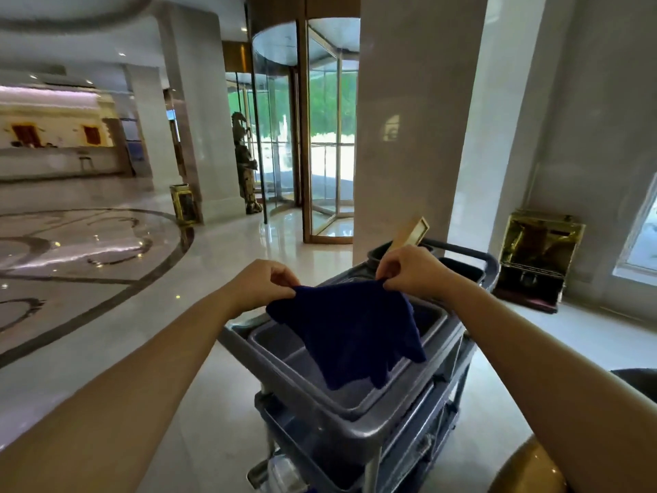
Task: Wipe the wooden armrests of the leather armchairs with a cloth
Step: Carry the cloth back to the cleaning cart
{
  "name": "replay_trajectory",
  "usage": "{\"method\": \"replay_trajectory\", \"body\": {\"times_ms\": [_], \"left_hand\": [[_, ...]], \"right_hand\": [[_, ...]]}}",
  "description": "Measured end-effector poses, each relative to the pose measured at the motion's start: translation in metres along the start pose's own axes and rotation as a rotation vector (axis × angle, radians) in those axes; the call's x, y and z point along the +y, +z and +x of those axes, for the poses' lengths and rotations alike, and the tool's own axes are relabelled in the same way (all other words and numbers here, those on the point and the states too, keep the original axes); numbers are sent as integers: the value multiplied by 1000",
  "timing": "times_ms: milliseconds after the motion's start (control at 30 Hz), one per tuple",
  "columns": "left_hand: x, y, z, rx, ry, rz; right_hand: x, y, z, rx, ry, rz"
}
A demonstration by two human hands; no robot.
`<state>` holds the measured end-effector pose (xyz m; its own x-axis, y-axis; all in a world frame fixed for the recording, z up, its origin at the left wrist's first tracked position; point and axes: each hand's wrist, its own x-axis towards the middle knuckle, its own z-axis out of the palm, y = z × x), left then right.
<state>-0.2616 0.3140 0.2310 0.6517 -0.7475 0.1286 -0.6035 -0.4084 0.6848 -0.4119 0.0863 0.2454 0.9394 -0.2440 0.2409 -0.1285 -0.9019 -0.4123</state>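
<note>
I can't see the near part of the cart's tub (pixel 334 396) behind the cloth (pixel 350 332); the cart (pixel 359 439) is cut off below, and its lower shelves blur.

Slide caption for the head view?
Both hands hold a dark blue cloth over a grey cart.

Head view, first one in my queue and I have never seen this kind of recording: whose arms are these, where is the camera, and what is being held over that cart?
There is no machine here. A person wears one wide-angle camera on the head, looking forward and down, so the two bare arms are their own. The left hand and the right hand each pinch a top corner of a dark blue cloth with curled fingers, holding it spread. It hangs above the grey tray on top of a grey cleaning cart. Around is a hotel lobby with a marble floor and a revolving door. No armchairs are in view.
</note>
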Motion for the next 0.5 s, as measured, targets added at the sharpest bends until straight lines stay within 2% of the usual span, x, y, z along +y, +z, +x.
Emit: {"method": "replay_trajectory", "body": {"times_ms": [133,300,500], "left_hand": [[-27,4,83,-35,30,14],[-56,20,168,-120,49,24],[-107,67,243,-317,51,29]], "right_hand": [[40,17,62,35,49,46],[90,60,111,2,134,85],[144,121,140,-43,335,121]]}}
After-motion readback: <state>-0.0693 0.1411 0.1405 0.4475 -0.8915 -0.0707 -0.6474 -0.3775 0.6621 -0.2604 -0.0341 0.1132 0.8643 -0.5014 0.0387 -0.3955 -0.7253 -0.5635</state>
